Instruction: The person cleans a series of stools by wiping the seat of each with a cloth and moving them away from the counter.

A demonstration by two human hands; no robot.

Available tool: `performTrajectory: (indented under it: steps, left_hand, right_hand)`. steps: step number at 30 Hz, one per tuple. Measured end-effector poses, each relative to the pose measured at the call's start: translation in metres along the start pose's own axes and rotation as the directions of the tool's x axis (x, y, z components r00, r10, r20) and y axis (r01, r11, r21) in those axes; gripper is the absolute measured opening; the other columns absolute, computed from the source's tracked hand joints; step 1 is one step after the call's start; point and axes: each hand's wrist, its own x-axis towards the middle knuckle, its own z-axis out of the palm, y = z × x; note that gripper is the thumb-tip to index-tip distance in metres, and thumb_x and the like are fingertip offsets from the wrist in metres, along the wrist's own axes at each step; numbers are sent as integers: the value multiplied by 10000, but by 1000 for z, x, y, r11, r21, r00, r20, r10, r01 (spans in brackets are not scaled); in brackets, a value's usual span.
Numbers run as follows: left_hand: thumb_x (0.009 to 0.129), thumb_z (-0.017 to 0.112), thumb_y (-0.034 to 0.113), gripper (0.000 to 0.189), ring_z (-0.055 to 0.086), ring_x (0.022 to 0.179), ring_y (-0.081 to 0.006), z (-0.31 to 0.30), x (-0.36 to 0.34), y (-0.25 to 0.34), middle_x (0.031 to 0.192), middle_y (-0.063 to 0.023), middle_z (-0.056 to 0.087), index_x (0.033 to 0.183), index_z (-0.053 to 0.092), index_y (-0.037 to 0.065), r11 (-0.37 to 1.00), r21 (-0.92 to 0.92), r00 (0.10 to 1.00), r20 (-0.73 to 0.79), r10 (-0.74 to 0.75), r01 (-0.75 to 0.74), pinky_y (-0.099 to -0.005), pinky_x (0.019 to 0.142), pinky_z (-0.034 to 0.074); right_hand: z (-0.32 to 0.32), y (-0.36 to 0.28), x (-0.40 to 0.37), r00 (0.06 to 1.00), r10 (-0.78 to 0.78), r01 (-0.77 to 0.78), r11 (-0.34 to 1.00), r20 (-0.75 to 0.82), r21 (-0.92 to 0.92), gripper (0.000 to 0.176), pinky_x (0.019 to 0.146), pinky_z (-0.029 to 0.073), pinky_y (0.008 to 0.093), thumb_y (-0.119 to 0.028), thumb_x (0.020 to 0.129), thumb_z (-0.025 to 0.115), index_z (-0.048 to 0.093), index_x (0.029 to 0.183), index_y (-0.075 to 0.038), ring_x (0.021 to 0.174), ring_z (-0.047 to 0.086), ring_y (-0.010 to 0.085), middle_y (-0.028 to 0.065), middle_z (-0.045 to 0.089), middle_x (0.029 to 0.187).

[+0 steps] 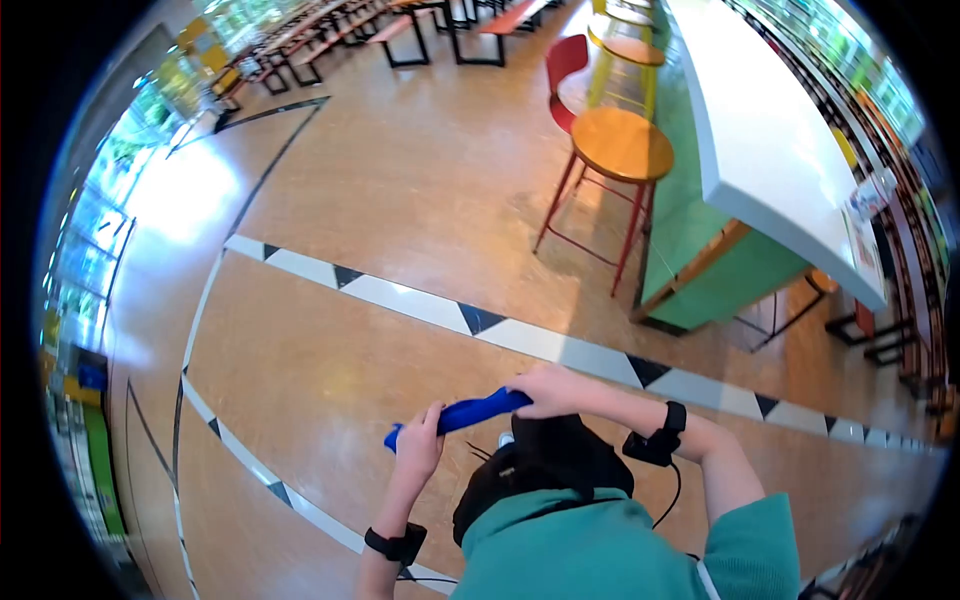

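A blue, rolled or bunched piece of cloth-like material point(468, 412) is stretched between my two hands in front of my body. My left hand point(419, 441) is closed round it near its left end, and a short blue tip sticks out past the fingers. At the other end, my right hand point(545, 390) grips it with curled fingers. Below the blue item is a black bag or garment point(540, 462) against my teal shirt. Each wrist wears a black strap with a small device.
A round wooden-topped stool point(622, 145) with red legs stands ahead, beside a white-topped counter point(760, 130) with green sides. A bottle point(870, 195) is on the counter. Long tables and benches point(400, 45) stand farther back. Patterned strips point(400, 298) cross the floor.
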Motion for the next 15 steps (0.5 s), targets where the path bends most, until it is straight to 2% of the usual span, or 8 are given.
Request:
performTrajectory:
  steps: [2,3,6,7,10,12,14,15]
  left_hand:
    - [697,621,20,344,561,964,-310,-13,29,6,984,-130,589,1021,545,105,977,154,986,-52,160,-150,-410,828,445]
    - [664,636,19,262,557,926,-286,-13,49,8,948,-104,572,900,560,104,945,174,939,-157,306,-279,-413,827,423]
    - [633,646,18,228,548,867,-296,-17,103,14,917,-107,551,831,557,89,922,46,907,-163,387,-385,-400,772,432]
    - [607,654,13,212,551,794,-315,-17,123,14,837,-121,544,785,551,67,934,-77,934,-108,341,-349,-391,699,447]
    - [613,663,33,200,563,741,-331,-18,191,16,769,-134,553,784,562,55,908,-181,907,126,401,-377,-391,640,461]
    - [665,686,171,183,592,763,-335,-21,237,36,775,-156,594,762,580,57,884,-169,860,212,464,-435,-410,643,479]
    - [719,671,270,258,599,742,-349,-36,289,65,767,-168,603,810,557,56,916,-84,725,584,365,-393,-430,636,482]
    - [736,661,291,280,594,719,-369,-37,313,76,748,-179,604,834,542,58,885,-114,656,630,416,-451,-439,628,478]
  right_hand:
    - [-6,11,-2,978,209,-210,975,23,70,324,655,474,429,-332,716,669,595,942,-111,783,608,324,140,621,782]
    - [-9,18,0,969,248,-247,966,-3,81,320,658,472,427,-330,714,673,589,925,-106,791,607,323,141,619,785]
    - [-21,40,8,934,350,-342,933,-63,115,313,665,466,420,-322,705,688,566,874,-88,804,600,324,143,608,784]
    - [-29,49,14,923,375,-362,923,-92,130,314,666,464,419,-316,701,694,556,858,-82,801,598,326,143,603,779]
    - [-48,95,33,867,400,-376,916,-296,139,303,676,460,425,-256,688,701,524,839,-62,804,583,333,131,586,784]
    - [-53,126,45,774,408,-373,912,-484,173,291,683,460,426,-230,690,692,521,852,-58,812,577,335,124,582,792]
    - [-67,157,56,708,473,-470,870,-525,149,327,673,477,440,-195,697,670,481,917,-44,774,582,373,164,586,808]
    - [-79,173,60,682,541,-548,824,-493,146,337,670,483,445,-192,704,663,468,933,-39,764,582,384,178,587,812]
